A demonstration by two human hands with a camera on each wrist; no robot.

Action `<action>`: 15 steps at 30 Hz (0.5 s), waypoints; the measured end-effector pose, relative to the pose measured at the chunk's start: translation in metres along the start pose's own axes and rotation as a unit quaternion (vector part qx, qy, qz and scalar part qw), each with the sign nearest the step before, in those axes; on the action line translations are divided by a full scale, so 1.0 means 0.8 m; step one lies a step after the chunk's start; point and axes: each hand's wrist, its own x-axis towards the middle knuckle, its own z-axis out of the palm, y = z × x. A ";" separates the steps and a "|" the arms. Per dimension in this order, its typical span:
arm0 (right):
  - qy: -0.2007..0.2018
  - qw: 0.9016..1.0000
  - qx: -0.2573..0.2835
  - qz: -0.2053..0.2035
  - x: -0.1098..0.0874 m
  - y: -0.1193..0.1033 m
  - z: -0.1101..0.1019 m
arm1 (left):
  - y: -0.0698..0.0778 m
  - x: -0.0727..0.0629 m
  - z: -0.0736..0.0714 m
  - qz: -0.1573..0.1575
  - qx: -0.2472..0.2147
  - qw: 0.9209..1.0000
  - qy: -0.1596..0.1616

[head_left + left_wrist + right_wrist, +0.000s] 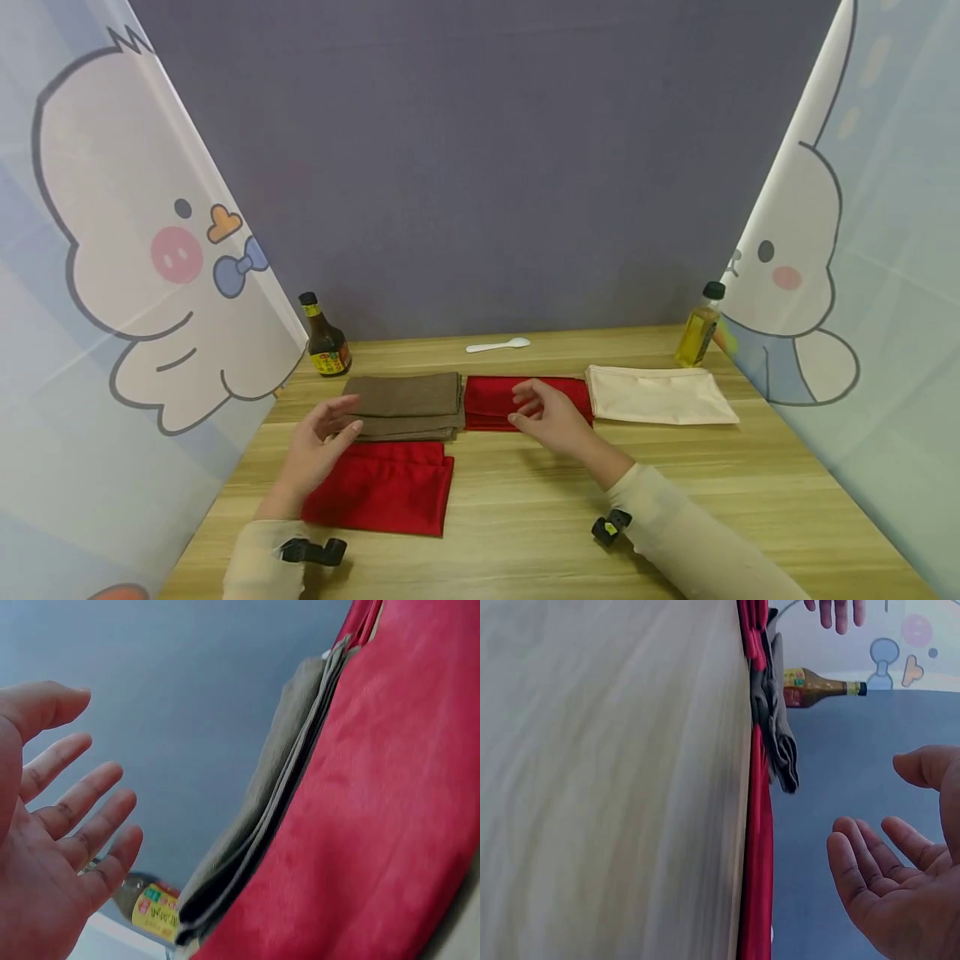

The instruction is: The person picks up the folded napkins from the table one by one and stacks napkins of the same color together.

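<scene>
My left hand hovers over the left edge of a folded red cloth, its fingers loosely bent and nothing in them. Behind that cloth lies a folded brown cloth, whose stacked layers show in the left wrist view. Above a second folded red cloth in the middle of the row, my right hand is held with relaxed fingers, also without any object. To the right of this red cloth is a folded cream cloth. Both palms face inward, thumbs apart from the fingers.
A dark sauce bottle with a yellow label stands at the back left. At the back right is an oil bottle with a dark cap. A white spoon lies behind the cloths on the wooden table. Printed curtains flank both sides.
</scene>
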 end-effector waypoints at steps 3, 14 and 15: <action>-0.016 1.000 0.002 -0.001 0.002 -0.005 0.011 | -0.008 -0.004 -0.007 -0.001 0.016 1.000 0.002; -0.062 0.998 -0.002 -0.029 0.018 -0.009 0.046 | -0.022 -0.014 -0.019 -0.014 0.053 0.998 0.011; -0.065 0.997 -0.003 -0.029 0.019 -0.009 0.049 | -0.023 -0.015 -0.020 -0.016 0.056 0.998 0.012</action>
